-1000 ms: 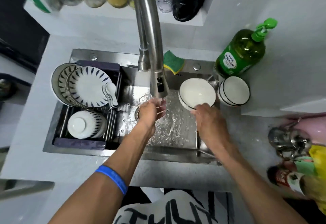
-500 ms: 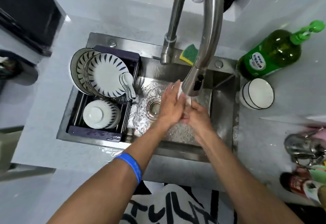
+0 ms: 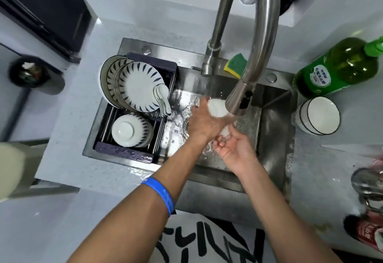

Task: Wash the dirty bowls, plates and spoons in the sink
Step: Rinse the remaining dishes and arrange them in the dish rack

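Observation:
A white bowl (image 3: 216, 107) is tilted under the running tap (image 3: 238, 101) over the steel sink (image 3: 271, 138). My left hand (image 3: 204, 120) lies across the bowl with its fingers wrapped over it. Below it, my right hand (image 3: 235, 150) is palm up and grips the bowl's lower edge with curled fingers. Most of the bowl is hidden by the hands and the spout. In the dark rack (image 3: 124, 152) on the sink's left stand patterned plates (image 3: 141, 86), white spoons (image 3: 163, 101) and an upturned bowl (image 3: 128, 131). Stacked white bowls (image 3: 319, 115) sit on the counter at the right.
A yellow-green sponge (image 3: 236, 65) lies behind the tap base. A green soap bottle (image 3: 335, 70) lies on the right counter. Jars line the shelf at the back, and metal items and a red can sit at the right edge. Water is splashed over the sink's front rim.
My right hand brought the white bowl from the sink's right side to under the tap. My left hand closed over it, and both hands now hold it in the water.

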The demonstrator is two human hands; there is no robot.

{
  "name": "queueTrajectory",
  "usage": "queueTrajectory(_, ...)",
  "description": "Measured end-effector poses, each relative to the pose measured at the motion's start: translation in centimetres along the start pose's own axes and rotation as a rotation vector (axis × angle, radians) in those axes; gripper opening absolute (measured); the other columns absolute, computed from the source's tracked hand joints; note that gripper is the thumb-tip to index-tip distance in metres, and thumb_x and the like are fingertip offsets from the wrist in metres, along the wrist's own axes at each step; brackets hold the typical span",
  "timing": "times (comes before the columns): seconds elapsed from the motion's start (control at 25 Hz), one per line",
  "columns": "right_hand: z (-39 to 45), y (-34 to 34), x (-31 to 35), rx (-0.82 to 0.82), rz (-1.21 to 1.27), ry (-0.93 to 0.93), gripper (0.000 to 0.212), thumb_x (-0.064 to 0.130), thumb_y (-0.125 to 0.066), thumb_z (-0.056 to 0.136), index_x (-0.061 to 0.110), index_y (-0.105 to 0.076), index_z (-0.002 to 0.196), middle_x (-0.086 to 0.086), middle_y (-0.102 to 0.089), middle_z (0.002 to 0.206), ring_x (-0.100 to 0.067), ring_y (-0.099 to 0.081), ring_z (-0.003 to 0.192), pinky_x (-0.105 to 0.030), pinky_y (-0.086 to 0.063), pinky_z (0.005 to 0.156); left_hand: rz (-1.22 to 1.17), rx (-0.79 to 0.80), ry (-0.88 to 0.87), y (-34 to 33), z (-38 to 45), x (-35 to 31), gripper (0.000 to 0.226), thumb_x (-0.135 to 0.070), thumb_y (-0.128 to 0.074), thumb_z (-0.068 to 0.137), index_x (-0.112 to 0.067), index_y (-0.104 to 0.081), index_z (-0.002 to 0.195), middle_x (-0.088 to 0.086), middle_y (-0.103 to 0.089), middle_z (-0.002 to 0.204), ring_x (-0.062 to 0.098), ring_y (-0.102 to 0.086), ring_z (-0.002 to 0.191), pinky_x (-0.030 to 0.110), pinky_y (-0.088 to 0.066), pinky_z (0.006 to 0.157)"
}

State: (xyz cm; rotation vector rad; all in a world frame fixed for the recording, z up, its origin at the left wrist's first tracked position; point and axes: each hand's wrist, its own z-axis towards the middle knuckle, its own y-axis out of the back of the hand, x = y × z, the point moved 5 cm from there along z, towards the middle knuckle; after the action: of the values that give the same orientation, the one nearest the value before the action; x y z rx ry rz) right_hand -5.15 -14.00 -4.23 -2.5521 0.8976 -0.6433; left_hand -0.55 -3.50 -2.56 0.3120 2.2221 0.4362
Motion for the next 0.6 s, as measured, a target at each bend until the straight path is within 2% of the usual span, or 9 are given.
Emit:
queueTrajectory(0.12, 0.1, -1.1, -1.9, 0.127, -0.084, -0.036, 0.031, 0.025, -0.054, 0.093, 0.011, -0.055, 0.121, -0.005, -0.065, 0.091, -0.014, -0.057, 0.067, -0.029, -0.052, 0.061, -0.001, -0.039, -0.014, 2.7, -0.8, 0.6, 0.082, -0.052, -0.087, 0.067, -0.028, -0.043, 0.132, -0.003, -0.050, 0.113, 0.023, -0.057, 0.108, 0.037, -0.052, 0.091)
queueTrajectory(0.2, 0.3, -1.7, -2.2, 0.187, -0.216, -0.044, 0.028, 0.030, -0.048, 0.099, 0.013, -0.058, 0.119, -0.005, -0.067, 0.109, -0.022, -0.065, 0.086, -0.036, -0.051, 0.073, 0.007, -0.138, -0.042, 5.1, -1.4, 0.9, 0.085, -0.051, -0.087, 0.068, -0.029, -0.043, 0.137, 0.000, -0.049, 0.119, 0.024, -0.055, 0.112, 0.040, -0.052, 0.095)
queueTrajectory(0.28, 0.9, -1.6, -2.0, 0.140, -0.396, -0.037, 0.033, 0.032, -0.046, 0.100, 0.013, -0.058, 0.124, -0.006, -0.066, 0.121, -0.026, -0.065, 0.102, -0.040, -0.050, 0.080, 0.139, -0.246, -0.036, 8.5, -1.8, 2.6, 0.090, -0.055, -0.084, 0.068, -0.031, -0.038, 0.142, 0.006, -0.045, 0.132, 0.029, -0.053, 0.119, 0.046, -0.052, 0.097)
queueTrajectory(0.4, 1.9, -0.5, -1.2, 0.002, -0.533, -0.025, 0.035, 0.026, -0.043, 0.103, 0.011, -0.054, 0.132, -0.008, -0.065, 0.124, -0.028, -0.062, 0.108, -0.040, -0.049, 0.081, 0.398, -0.389, 0.045, 14.8, -1.9, 7.8, 0.096, -0.058, -0.083, 0.068, -0.031, -0.033, 0.146, 0.010, -0.036, 0.145, 0.034, -0.046, 0.127, 0.055, -0.052, 0.095)
queueTrajectory(0.48, 2.4, 0.3, -0.9, -0.064, -0.524, -0.029, 0.033, 0.025, -0.044, 0.103, 0.010, -0.056, 0.130, -0.008, -0.067, 0.123, -0.027, -0.063, 0.108, -0.038, -0.049, 0.077, 0.465, -0.404, 0.137, 17.4, -1.6, 11.5, 0.097, -0.057, -0.083, 0.067, -0.032, -0.033, 0.146, 0.011, -0.034, 0.147, 0.037, -0.043, 0.130, 0.058, -0.051, 0.095)
queueTrajectory(0.6, 2.6, 0.9, -0.9, -0.117, -0.496, -0.032, 0.022, 0.024, -0.045, 0.102, 0.013, -0.060, 0.115, -0.007, -0.068, 0.115, -0.025, -0.064, 0.102, -0.037, -0.048, 0.074, 0.494, -0.334, 0.188, 17.6, -0.3, 14.6, 0.093, -0.054, -0.084, 0.068, -0.031, -0.035, 0.143, 0.011, -0.034, 0.146, 0.039, -0.040, 0.132, 0.059, -0.047, 0.097)
